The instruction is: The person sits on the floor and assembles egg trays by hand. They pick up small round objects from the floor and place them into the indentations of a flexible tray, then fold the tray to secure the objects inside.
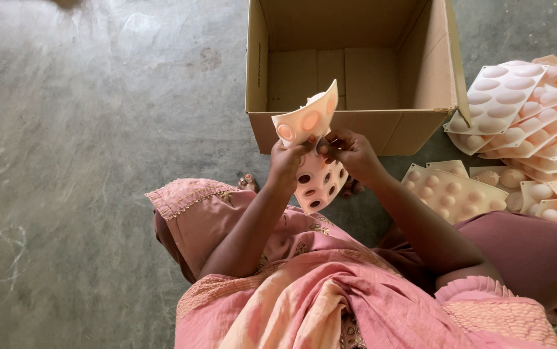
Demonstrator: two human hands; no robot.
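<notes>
1. Holding a soft peach mold sheet (314, 152) up near the middle of the frame, we are using both hands at once.
2. Our left hand (286, 163) is gripping the sheet's left side, with the fingers curled tight around it.
3. Our right hand (349, 152) is pinching the sheet's right side, near the fold.
4. The sheet is bending in the middle. Its top half is curling up and showing round bumps, and its bottom half is hanging down and showing dark round holes.
5. The sheet is hanging in the air in front of an open brown cardboard box (356, 123), which is sitting at the top middle of the frame. We are not touching the box.
6. A pile of more peach mold sheets (524, 110) is lying at the right of the frame, just beside the box.
7. One more sheet (453, 192) is lying flat on the floor, just under our right arm.
8. We are sitting on a grey concrete floor (84, 129) in pink clothes (304, 291), which are filling the bottom of the frame.
</notes>
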